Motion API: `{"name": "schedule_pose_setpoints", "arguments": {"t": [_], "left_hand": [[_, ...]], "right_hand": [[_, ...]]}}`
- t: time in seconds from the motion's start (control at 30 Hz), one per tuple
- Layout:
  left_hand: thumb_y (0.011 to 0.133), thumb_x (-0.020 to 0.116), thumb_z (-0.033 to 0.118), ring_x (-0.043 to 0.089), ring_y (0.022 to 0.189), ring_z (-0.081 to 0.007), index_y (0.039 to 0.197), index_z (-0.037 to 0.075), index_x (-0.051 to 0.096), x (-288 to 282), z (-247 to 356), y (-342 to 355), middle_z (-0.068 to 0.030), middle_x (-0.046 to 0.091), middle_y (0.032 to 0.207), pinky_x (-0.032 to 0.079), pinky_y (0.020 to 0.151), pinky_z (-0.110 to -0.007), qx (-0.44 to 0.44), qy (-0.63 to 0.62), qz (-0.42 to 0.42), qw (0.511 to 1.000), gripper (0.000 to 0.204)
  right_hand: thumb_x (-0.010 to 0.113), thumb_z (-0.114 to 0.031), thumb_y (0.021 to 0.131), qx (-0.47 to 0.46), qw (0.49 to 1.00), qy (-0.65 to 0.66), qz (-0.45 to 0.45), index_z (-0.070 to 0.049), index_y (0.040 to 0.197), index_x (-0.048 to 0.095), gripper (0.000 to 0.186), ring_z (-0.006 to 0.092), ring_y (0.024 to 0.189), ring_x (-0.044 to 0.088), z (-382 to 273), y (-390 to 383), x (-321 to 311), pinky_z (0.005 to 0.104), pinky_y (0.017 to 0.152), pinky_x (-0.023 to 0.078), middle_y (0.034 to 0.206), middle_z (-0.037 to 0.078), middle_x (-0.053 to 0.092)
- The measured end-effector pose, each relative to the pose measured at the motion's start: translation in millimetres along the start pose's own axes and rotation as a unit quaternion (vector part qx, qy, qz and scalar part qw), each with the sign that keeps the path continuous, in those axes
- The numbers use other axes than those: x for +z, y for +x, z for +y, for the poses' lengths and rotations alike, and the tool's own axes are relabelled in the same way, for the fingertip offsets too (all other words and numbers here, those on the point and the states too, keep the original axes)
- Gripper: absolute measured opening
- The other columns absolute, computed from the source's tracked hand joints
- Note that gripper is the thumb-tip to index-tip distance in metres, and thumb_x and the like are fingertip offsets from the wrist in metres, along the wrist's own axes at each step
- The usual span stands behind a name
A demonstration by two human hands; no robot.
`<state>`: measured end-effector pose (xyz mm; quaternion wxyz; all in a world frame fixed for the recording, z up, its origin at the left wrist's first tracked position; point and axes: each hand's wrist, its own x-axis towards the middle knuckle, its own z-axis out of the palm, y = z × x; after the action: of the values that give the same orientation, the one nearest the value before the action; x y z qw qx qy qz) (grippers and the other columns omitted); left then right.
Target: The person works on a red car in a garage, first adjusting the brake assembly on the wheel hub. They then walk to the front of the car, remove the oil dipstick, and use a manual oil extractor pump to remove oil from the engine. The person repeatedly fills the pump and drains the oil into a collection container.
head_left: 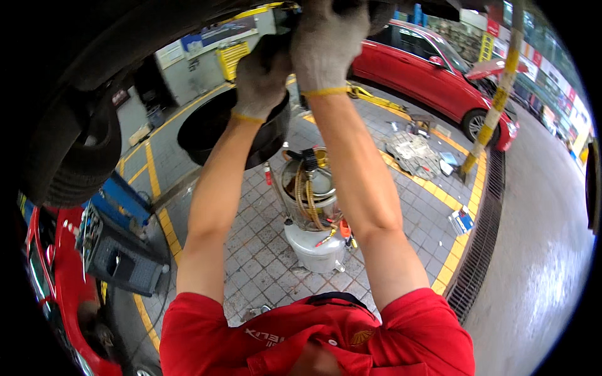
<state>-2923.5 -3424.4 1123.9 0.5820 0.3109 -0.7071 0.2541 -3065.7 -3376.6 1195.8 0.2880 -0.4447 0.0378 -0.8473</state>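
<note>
Both my arms reach up to the dark underside of a raised car (125, 31). My right hand (329, 50), in a grey work glove with a yellow cuff, is closed at the top centre. Just left of it and lower, my left hand (258, 84) wears a matching glove, its fingers curled into shadow. What the hands grip up there is hidden. Beneath my left hand and forearm is a wide black drain pan (197, 135). Between my forearms, on the floor, stands a waste-oil drainer with a grey tank (313, 247), a clear upper chamber and coiled hoses (301, 197).
A tyre (84, 153) hangs at the left, above a blue lift post (122, 200) and a dark tool cart (128, 263). Red cars (407, 53) stand either side. A yellow-striped pole (495, 109), floor grating (480, 250) and blue-white box (461, 220) lie right.
</note>
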Motion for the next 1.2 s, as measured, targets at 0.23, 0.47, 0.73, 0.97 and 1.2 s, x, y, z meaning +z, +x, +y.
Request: {"name": "schedule_pose_setpoints", "arguments": {"t": [0.23,0.47,0.73,0.97,1.2], "left_hand": [[0.110,0.052,0.061,0.076,0.097,-0.0304,0.123,-0.001,0.071,-12.0,-37.4,-26.2,-0.0172,0.078,0.110,0.058,0.087,-0.040,-0.041,0.032,-0.019,0.998,0.066],[0.107,0.063,0.034,0.061,0.124,-0.0464,0.141,0.001,0.055,-7.8,-59.4,-32.4,-0.0250,0.063,0.139,0.049,0.107,-0.052,0.116,0.304,-0.040,0.945,0.048],[0.100,0.075,0.029,0.066,0.124,-0.0447,0.146,0.000,0.049,-20.1,-41.9,-11.2,-0.0249,0.063,0.141,0.055,0.106,-0.050,0.191,0.360,-0.003,0.913,0.061],[0.105,0.069,0.042,0.066,0.126,-0.0397,0.143,0.000,0.057,-17.6,-102.1,-60.7,-0.0223,0.067,0.138,0.055,0.105,-0.050,0.220,0.253,-0.087,0.938,0.057],[0.092,0.075,0.052,0.073,0.087,-0.0424,0.111,-0.001,0.070,-2.0,66.8,-83.9,-0.0207,0.072,0.098,0.057,0.074,-0.047,0.092,-0.088,-0.312,0.942,0.056]], "right_hand": [[0.063,-0.028,0.108,-0.230,0.942,-0.202,-0.136,0.007,0.144,0.056,0.051,0.0417,0.127,0.064,42.4,23.9,-14.3,0.0412,0.110,0.048,0.140,0.028,0.067],[0.065,-0.031,0.105,-0.118,0.990,0.026,-0.070,0.001,0.136,0.063,0.044,0.0496,0.111,0.069,58.0,19.0,1.7,0.0524,0.096,0.057,0.126,0.030,0.071],[0.054,-0.024,0.107,0.012,0.992,-0.048,-0.118,0.003,0.134,0.062,0.039,0.0553,0.118,0.062,37.5,-25.5,-15.0,0.0555,0.100,0.051,0.123,0.036,0.069],[0.075,-0.037,0.097,0.101,0.969,-0.140,-0.176,0.000,0.129,0.065,0.050,0.0388,0.107,0.072,-6.6,-47.6,-97.5,0.0465,0.090,0.060,0.113,0.024,0.072],[0.077,-0.036,0.095,0.199,0.902,-0.345,-0.166,0.001,0.116,0.063,0.045,0.0419,0.101,0.071,-43.3,-135.5,-187.6,0.0494,0.087,0.057,0.109,0.026,0.070]]}}
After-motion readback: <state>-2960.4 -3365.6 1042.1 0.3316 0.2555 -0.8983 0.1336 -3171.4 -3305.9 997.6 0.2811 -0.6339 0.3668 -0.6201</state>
